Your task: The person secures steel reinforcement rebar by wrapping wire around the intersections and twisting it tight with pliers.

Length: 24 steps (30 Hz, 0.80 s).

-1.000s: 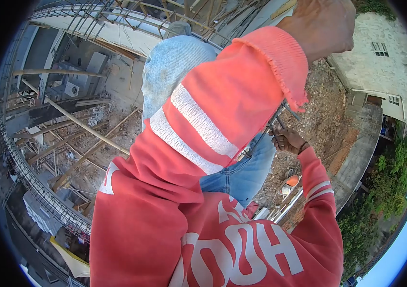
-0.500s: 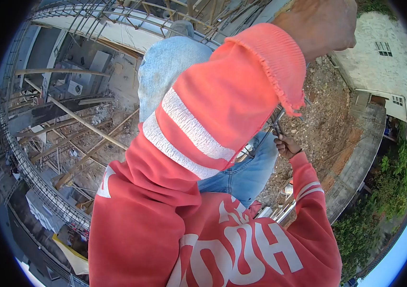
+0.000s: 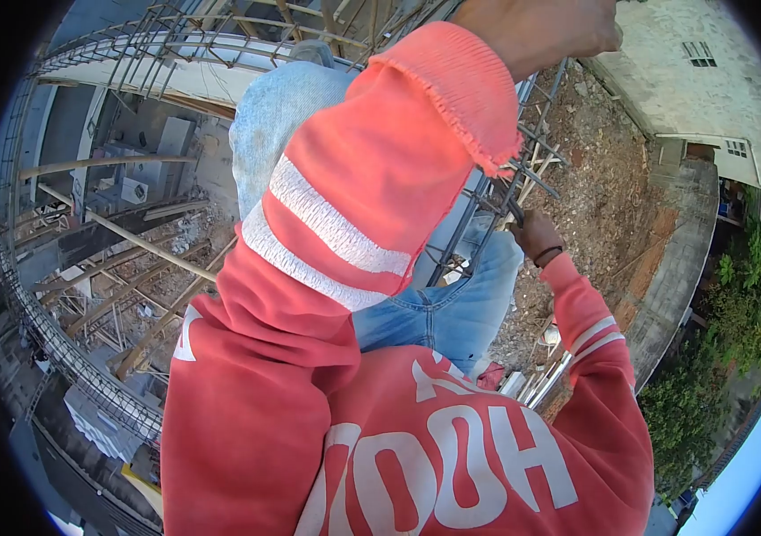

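Note:
My left hand (image 3: 546, 34) reaches across the upper part of the head view, its wrist bent and fingers curled closed. The frame's top edge cuts it off, and anything inside the fingers is hidden. Below it, to the right, my right hand (image 3: 537, 236) is closed around a dark, thin handle (image 3: 516, 213) beside the rebar cage (image 3: 532, 147); the kind of tool is not clear. The cage's bars run between my legs and partly disappear behind my left sleeve (image 3: 344, 214).
I sit high up, my jeans-clad knee (image 3: 277, 116) near a long curved rebar cage (image 3: 67, 357). Wooden poles (image 3: 143, 241) and rubble lie below on the left. On the right are bare earth (image 3: 599, 170), a concrete wall (image 3: 680, 259), a pale building (image 3: 720, 89) and trees (image 3: 711, 357).
My left hand and sleeve have shifted left and slightly up in view, uncovering more of the rebar cage. My right hand has moved slightly up and turned, hiding more of the handle.

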{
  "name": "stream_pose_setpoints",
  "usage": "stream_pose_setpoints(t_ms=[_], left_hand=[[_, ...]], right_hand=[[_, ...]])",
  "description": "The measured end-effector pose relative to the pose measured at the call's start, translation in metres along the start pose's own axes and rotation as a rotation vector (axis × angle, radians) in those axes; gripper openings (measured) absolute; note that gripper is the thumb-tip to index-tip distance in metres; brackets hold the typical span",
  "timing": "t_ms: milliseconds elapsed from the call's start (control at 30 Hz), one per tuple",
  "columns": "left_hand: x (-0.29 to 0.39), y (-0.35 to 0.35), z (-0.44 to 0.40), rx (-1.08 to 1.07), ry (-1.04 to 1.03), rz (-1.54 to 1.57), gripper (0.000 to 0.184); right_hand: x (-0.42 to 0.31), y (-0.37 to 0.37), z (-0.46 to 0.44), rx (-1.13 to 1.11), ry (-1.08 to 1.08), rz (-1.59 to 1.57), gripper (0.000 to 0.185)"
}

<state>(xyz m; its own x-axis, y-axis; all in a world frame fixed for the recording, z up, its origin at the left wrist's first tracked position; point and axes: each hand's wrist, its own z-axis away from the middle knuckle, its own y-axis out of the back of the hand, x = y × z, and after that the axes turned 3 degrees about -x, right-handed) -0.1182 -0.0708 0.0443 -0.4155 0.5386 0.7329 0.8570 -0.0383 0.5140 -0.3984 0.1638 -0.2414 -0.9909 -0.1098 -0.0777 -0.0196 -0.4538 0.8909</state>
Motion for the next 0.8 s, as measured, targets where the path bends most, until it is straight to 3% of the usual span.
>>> stream_pose_setpoints(t_ms=[33,100,133,233,267,333,367,433,467,533,600,667,733,800], left_hand=[[0.002,0.006,0.001,-0.025,0.001,-0.009,0.018],[0.002,0.011,0.002,-0.044,0.006,-0.026,0.017],[0.001,0.007,0.003,0.024,-0.015,-0.012,0.017],[-0.002,0.006,0.009,0.108,-0.044,-0.004,0.017],[-0.002,0.006,0.007,0.121,-0.053,-0.004,0.017],[-0.004,0.002,-0.003,0.107,-0.038,-0.011,0.019],[-0.007,-0.002,-0.007,0.076,-0.015,-0.018,0.02],[-0.002,0.011,-0.002,0.028,-0.022,0.017,0.019],[0.002,0.015,0.001,-0.018,-0.031,0.053,0.019],[0.002,0.001,-0.003,-0.014,0.002,0.014,0.02],[0.0,-0.005,0.0,-0.001,0.04,-0.038,0.02],[0.0,-0.004,0.006,0.033,-0.016,-0.027,0.02],[-0.003,-0.006,0.001,-0.006,0.009,-0.05,0.02],[0.018,-0.009,-0.008,-0.054,0.023,-0.071,0.02]], right_hand=[[0.003,0.006,-0.003,0.007,0.003,0.005,0.028],[0.005,0.022,-0.009,-0.704,-0.46,-1.238,0.031],[0.008,0.028,-0.014,-0.711,-0.451,-1.225,0.031],[0.018,0.036,-0.012,-0.996,-0.553,-1.809,0.025],[0.019,0.037,-0.011,-1.002,-0.562,-1.807,0.025],[0.011,0.051,-0.012,-0.836,-0.398,-1.347,0.026],[0.004,0.062,-0.011,-0.838,-0.402,-1.349,0.026],[-0.026,0.088,-0.009,-0.503,-0.319,-0.56,0.046],[-0.033,0.082,-0.004,-0.504,-0.326,-0.565,0.046],[-0.048,0.072,0.006,-0.043,-0.082,0.223,0.06],[-0.057,0.065,0.012,0.033,-0.092,0.193,0.058],[-0.049,0.047,0.01,0.359,0.012,0.473,0.051],[-0.038,0.037,0.006,0.329,-0.022,0.484,0.05],[-0.04,0.035,-0.002,-0.116,-0.227,0.372,0.049]])
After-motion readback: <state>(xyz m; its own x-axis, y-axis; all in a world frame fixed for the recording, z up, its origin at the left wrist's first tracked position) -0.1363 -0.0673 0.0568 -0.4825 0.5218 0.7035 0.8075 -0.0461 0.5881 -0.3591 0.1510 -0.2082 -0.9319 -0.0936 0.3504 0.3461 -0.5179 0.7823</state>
